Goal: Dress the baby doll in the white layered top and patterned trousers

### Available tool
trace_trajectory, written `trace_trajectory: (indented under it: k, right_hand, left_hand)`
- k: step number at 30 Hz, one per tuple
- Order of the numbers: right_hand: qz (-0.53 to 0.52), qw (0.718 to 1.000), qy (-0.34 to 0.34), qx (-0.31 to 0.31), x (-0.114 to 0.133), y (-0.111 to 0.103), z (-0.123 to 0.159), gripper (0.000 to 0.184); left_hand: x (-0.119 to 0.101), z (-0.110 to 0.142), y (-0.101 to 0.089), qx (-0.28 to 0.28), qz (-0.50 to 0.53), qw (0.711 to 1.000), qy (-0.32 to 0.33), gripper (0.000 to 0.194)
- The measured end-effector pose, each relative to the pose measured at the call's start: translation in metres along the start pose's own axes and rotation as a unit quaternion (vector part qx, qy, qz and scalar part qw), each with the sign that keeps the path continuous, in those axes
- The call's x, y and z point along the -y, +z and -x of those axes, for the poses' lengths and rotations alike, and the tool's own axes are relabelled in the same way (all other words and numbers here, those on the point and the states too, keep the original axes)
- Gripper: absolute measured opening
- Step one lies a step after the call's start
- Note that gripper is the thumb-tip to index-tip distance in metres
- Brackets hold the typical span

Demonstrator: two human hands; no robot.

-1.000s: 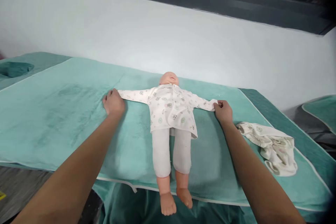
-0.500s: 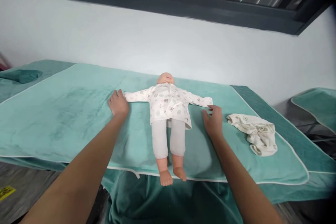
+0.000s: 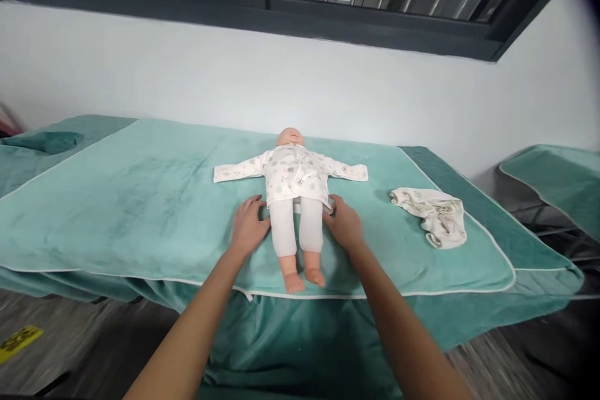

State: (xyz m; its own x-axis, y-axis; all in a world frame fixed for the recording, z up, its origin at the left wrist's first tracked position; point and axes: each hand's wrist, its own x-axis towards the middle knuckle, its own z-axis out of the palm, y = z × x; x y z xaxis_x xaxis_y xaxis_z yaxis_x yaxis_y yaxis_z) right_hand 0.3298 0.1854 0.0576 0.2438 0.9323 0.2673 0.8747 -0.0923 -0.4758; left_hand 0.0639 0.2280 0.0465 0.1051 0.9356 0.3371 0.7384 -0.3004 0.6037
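Near the front edge of the pale-green plush mat [image 3: 140, 200], my left hand [image 3: 249, 225] gapes beside the smooth pink doll [image 3: 289, 135] — my right hand [image 3: 345, 223] touches its white printed shirt [image 3: 291, 172], pinch unclear.

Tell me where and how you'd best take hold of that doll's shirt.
The shirt is best pinched at its two lower corners, I'd say, coming from both sides: the doll lies face up, arms spread, and the loose hem flares past the legs.
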Motion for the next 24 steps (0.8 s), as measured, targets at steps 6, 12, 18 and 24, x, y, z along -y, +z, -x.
trace_trajectory:
  k: [6, 12, 18, 24]
  right_hand:
    - [-0.009, 0.995, 0.098, -0.001, 0.033, 0.009, 0.005, 0.039]
    - [-0.051, 0.994, 0.098, -0.022, 0.028, 0.012, 0.01, 0.044]
    - [-0.109, 0.991, 0.066, -0.049, 0.028, 0.009, 0.026, 0.041]
    - [-0.202, 0.973, 0.085, -0.074, 0.022, 0.012, 0.052, 0.036]
  left_hand:
    - [-0.031, -0.002, 0.004, 0.003, -0.029, 0.997, -0.065, 0.023]
    - [-0.045, 0.002, 0.014, -0.064, -0.051, 0.994, -0.077, 0.023]
    - [-0.036, 0.011, 0.018, -0.16, 0.006, 0.985, -0.07, 0.016]
    - [-0.034, 0.012, 0.021, -0.189, 0.048, 0.975, -0.108, 0.007]
